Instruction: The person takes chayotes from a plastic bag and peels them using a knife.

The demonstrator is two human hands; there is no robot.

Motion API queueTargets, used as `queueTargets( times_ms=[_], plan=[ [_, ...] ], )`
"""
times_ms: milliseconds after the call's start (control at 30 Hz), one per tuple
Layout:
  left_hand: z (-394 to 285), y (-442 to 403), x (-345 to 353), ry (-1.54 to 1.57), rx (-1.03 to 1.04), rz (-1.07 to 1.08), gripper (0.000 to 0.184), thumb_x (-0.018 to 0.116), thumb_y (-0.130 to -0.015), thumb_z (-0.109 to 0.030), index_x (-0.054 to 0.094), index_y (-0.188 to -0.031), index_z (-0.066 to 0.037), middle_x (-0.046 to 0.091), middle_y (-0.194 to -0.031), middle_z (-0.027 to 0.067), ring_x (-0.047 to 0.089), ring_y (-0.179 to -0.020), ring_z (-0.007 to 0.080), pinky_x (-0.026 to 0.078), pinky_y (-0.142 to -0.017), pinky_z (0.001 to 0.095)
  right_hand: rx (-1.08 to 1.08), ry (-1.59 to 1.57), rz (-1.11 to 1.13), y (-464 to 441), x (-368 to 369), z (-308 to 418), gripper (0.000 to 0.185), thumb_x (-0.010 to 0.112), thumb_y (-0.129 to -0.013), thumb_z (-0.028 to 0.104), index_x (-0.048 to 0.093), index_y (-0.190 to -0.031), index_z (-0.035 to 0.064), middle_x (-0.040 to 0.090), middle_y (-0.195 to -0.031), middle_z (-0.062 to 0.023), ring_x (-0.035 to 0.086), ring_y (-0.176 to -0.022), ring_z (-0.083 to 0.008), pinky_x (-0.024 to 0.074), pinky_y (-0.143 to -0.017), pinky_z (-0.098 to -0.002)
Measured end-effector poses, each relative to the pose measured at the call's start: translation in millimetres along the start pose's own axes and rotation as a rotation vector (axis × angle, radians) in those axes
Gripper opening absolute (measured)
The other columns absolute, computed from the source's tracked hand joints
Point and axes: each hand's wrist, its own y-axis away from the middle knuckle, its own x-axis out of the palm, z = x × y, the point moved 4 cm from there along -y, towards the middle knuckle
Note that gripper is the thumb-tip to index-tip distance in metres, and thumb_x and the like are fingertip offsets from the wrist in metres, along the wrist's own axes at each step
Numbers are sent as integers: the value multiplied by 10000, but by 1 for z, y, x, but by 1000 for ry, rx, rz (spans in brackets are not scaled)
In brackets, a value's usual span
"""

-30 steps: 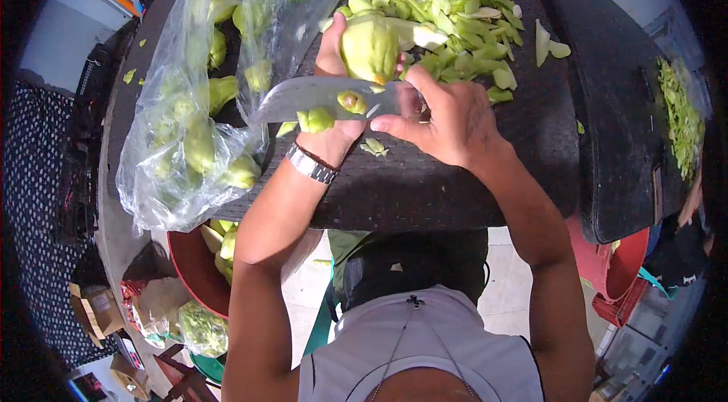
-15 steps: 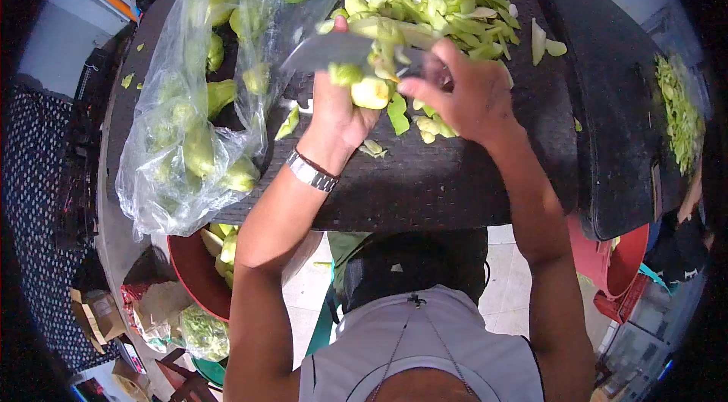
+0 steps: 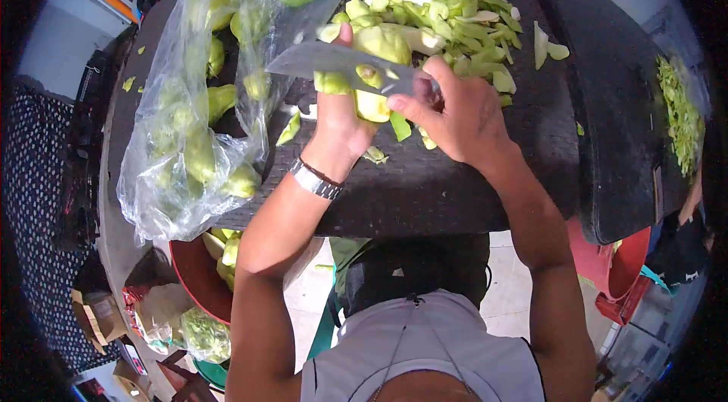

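A person in a white top stands at a dark table (image 3: 425, 201). The left hand (image 3: 339, 125) cups a green vegetable (image 3: 383, 42), with its thumb up along the left side; most of its fingers are hidden, so how they bend cannot be told. The vegetable is just behind the knife (image 3: 307, 59), near a big pile of peelings (image 3: 455, 11). The right hand (image 3: 472, 115) pinches the knife near the handle, with the thumb on the near side and a finger over the top. The blade points left, and small green bits (image 3: 332, 83) are stuck on its flat side. A pale cut chunk (image 3: 371, 106) shows just below the blade, beside the left hand; what it rests on cannot be told. A shiny watch (image 3: 315, 178) is on the left wrist. On the left side of the table lies a clear plastic bag (image 3: 144, 174) full of green vegetables. Under it, a red tub (image 3: 199, 282) holds more. On the right is a black table (image 3: 614, 98) with a heap of thin green strips (image 3: 679, 117) at its far edge.
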Motion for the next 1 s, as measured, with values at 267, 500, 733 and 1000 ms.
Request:
queueTargets(
  times_ms=[267, 500, 733, 1000],
  plan=[
    [1, -2, 3, -61, 78, -29, 625, 463, -1027, -606, 596, -1280, -50, 697, -1198, 139, 702, -1033, 293, 573, -916, 418, -73, 84, -33, -4, -10, -9, 566, 762, -831, 618, 617, -897, 74, 708, -731, -85, 717, -659, -346, 558, -661, -473],
    [-10, 8, 22, -131, 43, 97, 583, 464, -1048, -564, 596, -1236, -28, 708, -1088, 128, 715, -938, 269, 605, -780, 407, 184, -20, -88, -17, -29, -39, 558, 743, -844, 613, 664, -891, 63, 699, -719, -149, 724, -707, -356, 567, -692, -462],
    [-4, 5, 6, -90, 151, 21, 440, 558, -1053, -453, 590, -1258, -65, 690, -1180, 109, 704, -1009, 222, 589, -889, 384, -129, 48, -33, -4, -21, -3, 512, 811, -809, 555, 593, -826, 92, 681, -668, -80, 718, -623, -308, 567, -620, -425],
    [-9, 3, 11, -272, 97, 57, 676, 434, -1016, -578, 586, -1288, 21, 699, -1155, 194, 716, -911, 349, 593, -723, 418, 73, 73, -144, -21, -35, -54, 649, 649, -864, 721, 630, -878, 72, 681, -689, -98, 704, -637, -294, 551, -642, -429]
  ],
)
